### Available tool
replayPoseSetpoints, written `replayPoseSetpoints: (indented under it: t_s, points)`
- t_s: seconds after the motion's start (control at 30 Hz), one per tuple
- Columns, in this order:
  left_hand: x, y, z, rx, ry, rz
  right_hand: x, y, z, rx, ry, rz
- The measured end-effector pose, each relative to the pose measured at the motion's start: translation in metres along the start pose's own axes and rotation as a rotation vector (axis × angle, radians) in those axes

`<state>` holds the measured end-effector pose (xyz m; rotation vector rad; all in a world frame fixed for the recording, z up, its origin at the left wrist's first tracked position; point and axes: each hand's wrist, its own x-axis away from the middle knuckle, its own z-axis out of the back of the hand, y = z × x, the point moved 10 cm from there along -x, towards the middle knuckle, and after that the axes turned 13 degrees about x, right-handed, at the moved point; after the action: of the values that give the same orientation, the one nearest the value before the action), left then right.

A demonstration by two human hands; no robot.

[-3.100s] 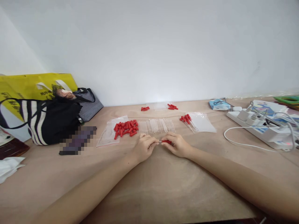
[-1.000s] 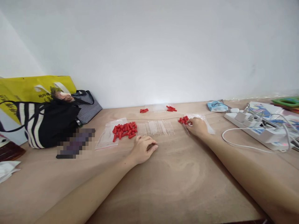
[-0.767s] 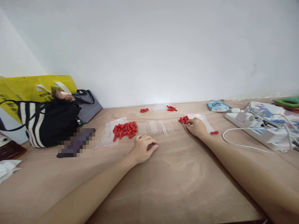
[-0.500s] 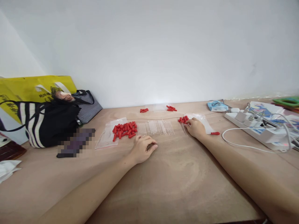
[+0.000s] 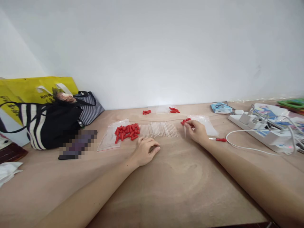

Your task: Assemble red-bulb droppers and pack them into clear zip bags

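Red bulbs (image 5: pixel 127 130) lie heaped in one large pile of roughly thirty, overlapping too much for an exact count, at nine o'clock from the single row of clear tubes (image 5: pixel 158 129), with twelve toward the wall. These tubes lie side by side, too fine to number. Three smaller red groups are visible: the far left group (image 5: pixel 146 112) at eleven o'clock, the far right group (image 5: pixel 174 110) at one, and the near right group (image 5: pixel 185 121) between two and three, partly covered by fingers.

Two hands are in view. At three o'clock, the right hand (image 5: pixel 195 130) has thumb and fingers drawn together, pinching one thin tube (image 5: pixel 185 130) that points down toward the table. Just beyond its wrist is one red-handled piece (image 5: pixel 221 139) with a shiny shaft; I cannot tell whether the palm touches it. At seven o'clock, the left hand (image 5: pixel 145 151) rests loosely curled, thumb parted from the fingers, its grasp free.

Two plastic bags lie nearby: the left bag (image 5: pixel 110 139) partly beneath the big pile, the right bag (image 5: pixel 211 126) behind the right hand. One white power strip (image 5: pixel 263 134) sits farther out at three.
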<state>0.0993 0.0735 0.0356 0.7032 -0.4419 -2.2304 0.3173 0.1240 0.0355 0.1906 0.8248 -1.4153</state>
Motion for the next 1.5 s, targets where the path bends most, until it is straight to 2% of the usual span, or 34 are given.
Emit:
replayPoseSetpoints:
  t_s: [0.13,0.2,0.27,0.33,0.4,0.5,0.6,0.67,0.77,0.87,0.97,1.03,1.13,1.2,1.27,1.37,1.5]
  points:
    - [0.0,0.0,0.003,-0.021,0.026,0.016,0.017,-0.048,-0.016,-0.081,-0.147,0.3]
    - [0.0,0.0,0.004,-0.022,0.026,0.02,0.022,-0.059,-0.02,-0.081,-0.193,0.365]
    - [0.0,0.0,0.003,-0.02,0.022,0.022,0.017,-0.059,-0.014,-0.081,-0.207,0.362]
    - [0.0,-0.001,0.003,-0.018,0.023,0.023,0.008,-0.048,-0.008,-0.075,-0.28,0.334]
    - [0.0,-0.002,0.002,-0.014,0.023,0.022,0.003,-0.027,-0.009,-0.031,-0.481,0.306]
    - [0.0,-0.003,0.001,-0.008,0.019,0.019,0.004,0.028,-0.012,0.138,-0.773,0.122]
    - [0.0,-0.003,0.001,-0.009,0.017,0.019,0.016,0.064,-0.02,0.169,-0.956,-0.017]
    - [0.0,-0.003,0.001,-0.011,0.015,0.02,0.024,0.069,-0.029,0.098,-1.041,-0.047]
    - [0.0,-0.002,0.001,-0.01,0.013,0.018,0.032,0.056,-0.035,-0.051,-1.115,-0.033]
    - [0.0,-0.003,0.001,-0.004,0.012,0.023,0.022,0.036,-0.021,-0.19,-1.021,0.022]
    - [0.0,-0.004,0.001,0.001,0.012,0.031,0.0,0.023,0.0,-0.266,-0.799,0.044]
    - [0.0,-0.004,0.001,0.005,0.009,0.034,-0.017,0.019,0.015,-0.307,-0.565,0.053]
    - [0.0,-0.004,0.001,0.006,0.007,0.034,-0.031,0.019,0.038,-0.264,-0.13,0.076]
    - [0.0,-0.003,0.001,0.003,0.006,0.029,-0.026,0.018,0.039,-0.151,0.02,0.138]
    - [0.0,-0.002,0.001,0.004,0.006,0.026,-0.017,0.014,0.024,-0.034,-0.002,0.235]
    - [0.001,-0.002,0.001,0.008,0.005,0.025,-0.001,0.014,-0.002,0.101,-0.155,0.355]
    - [0.001,-0.002,0.001,0.008,0.003,0.024,0.016,0.012,-0.013,0.205,-0.265,0.48]
